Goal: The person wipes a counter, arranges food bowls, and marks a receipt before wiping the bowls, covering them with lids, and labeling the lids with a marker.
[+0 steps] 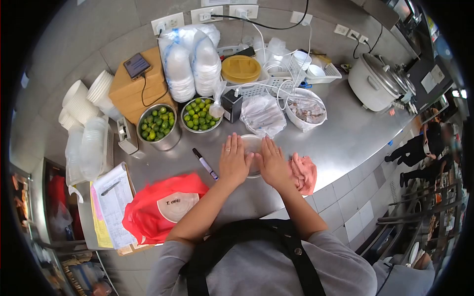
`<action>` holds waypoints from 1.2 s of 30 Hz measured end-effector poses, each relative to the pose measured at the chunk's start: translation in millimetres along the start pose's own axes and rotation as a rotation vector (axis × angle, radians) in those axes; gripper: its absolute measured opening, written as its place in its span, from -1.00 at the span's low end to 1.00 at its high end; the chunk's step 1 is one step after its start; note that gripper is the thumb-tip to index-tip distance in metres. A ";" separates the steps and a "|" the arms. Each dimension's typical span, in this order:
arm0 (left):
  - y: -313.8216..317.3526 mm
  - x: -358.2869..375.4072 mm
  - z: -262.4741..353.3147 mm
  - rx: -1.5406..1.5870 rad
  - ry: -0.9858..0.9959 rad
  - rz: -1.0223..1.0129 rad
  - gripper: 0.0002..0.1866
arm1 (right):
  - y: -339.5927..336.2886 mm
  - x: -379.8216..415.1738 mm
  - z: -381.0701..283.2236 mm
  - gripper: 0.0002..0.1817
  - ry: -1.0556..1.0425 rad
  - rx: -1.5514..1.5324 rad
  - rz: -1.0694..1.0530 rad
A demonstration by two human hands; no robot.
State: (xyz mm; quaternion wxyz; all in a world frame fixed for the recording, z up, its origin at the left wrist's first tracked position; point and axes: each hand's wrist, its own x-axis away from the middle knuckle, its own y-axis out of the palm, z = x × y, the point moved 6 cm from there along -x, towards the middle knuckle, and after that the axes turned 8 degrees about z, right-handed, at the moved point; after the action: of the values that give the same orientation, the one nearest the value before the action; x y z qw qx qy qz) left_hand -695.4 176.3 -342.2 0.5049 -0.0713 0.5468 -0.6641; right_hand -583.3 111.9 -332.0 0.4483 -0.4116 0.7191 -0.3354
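Note:
My left hand (pixel 234 159) and my right hand (pixel 271 162) lie side by side, fingers stretched out flat, thumbs nearly meeting. Both rest on the rim of a round, clear-looking container or lid (pixel 254 144) on the steel table, and they cover much of it. To the left of my left hand is a marker pen (pixel 205 164) with a dark cap end. A crumpled pink cloth (pixel 302 173) sits just beside my right hand. Nearer my left forearm, a red plastic bag (pixel 143 212) has a round whitish lid (pixel 177 206) with black writing on top.
Two metal bowls of green limes (pixel 158 123) stand behind, beside a cardboard box (pixel 136 89) and bagged cups (pixel 178 74). A white tub (pixel 306 111) and rice cooker (pixel 373 81) are right. Papers (pixel 113 197) lie left. People stand beyond the table's right edge.

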 end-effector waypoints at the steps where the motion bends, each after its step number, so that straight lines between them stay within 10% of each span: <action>1: 0.5 1.4 2.4 0.017 -0.005 0.005 -0.32 | 0.3 0.7 2.1 -0.40 -0.004 -0.023 0.017; 22: 21.2 -26.0 -24.5 0.277 -0.153 -0.289 -0.29 | 22.6 -40.7 28.7 -0.43 0.098 -0.292 -0.266; 28: 27.6 -22.5 -34.6 0.279 -0.046 0.037 -0.32 | 43.3 -39.6 44.5 -0.51 -0.065 -0.349 0.028; 32: -63.9 -30.6 -49.7 0.405 -0.014 0.201 -0.71 | -9.2 -65.9 -20.8 -0.69 -0.169 -0.196 0.381; 36: -133.3 -13.6 -132.6 0.437 -0.306 0.216 -0.90 | 3.3 -93.4 -119.4 -0.86 -0.373 -0.473 0.239</action>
State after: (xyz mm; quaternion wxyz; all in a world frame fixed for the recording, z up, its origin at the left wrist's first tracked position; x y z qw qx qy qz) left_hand -853.7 258.8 -281.6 0.6529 -0.0017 0.3126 -0.6899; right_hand -670.0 210.3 -255.9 0.5007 -0.4713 0.7257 -0.0227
